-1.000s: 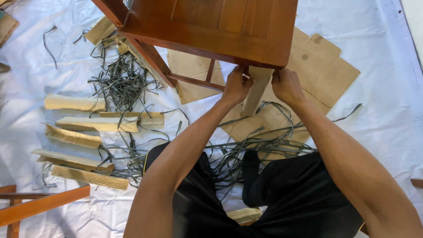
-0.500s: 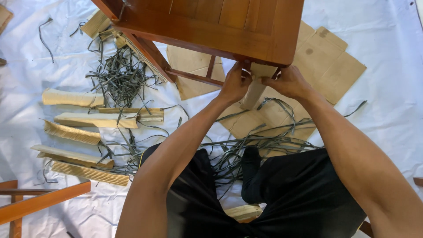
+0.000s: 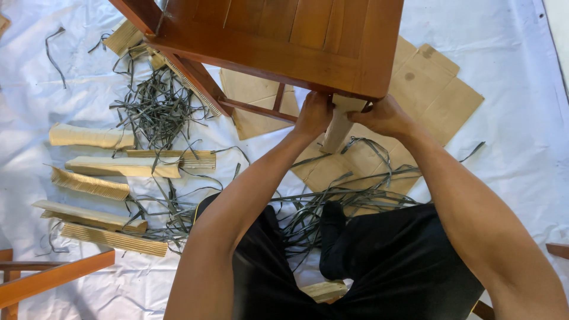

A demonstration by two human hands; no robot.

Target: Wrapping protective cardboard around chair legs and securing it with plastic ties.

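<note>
A brown wooden chair (image 3: 284, 41) fills the top of the view. One of its legs is wrapped in a cardboard sleeve (image 3: 339, 125) just under the seat's near corner. My left hand (image 3: 314, 114) grips the top of that sleeve from the left. From the right, my right hand (image 3: 384, 117) holds the same sleeve right under the seat edge. Both hands have fingers curled around the cardboard.
Several removed cardboard sleeves (image 3: 92, 137) lie in a row at the left on the white sheet (image 3: 510, 172). Dark plastic straps (image 3: 157, 106) are tangled left and in front of my knees. Flat cardboard (image 3: 432, 89) lies under the chair. Another wooden frame (image 3: 53, 275) sits bottom left.
My right hand slid from beside the sleeve to gripping its top under the seat. The left hand shifted slightly on the sleeve; the sleeve stays on the leg.
</note>
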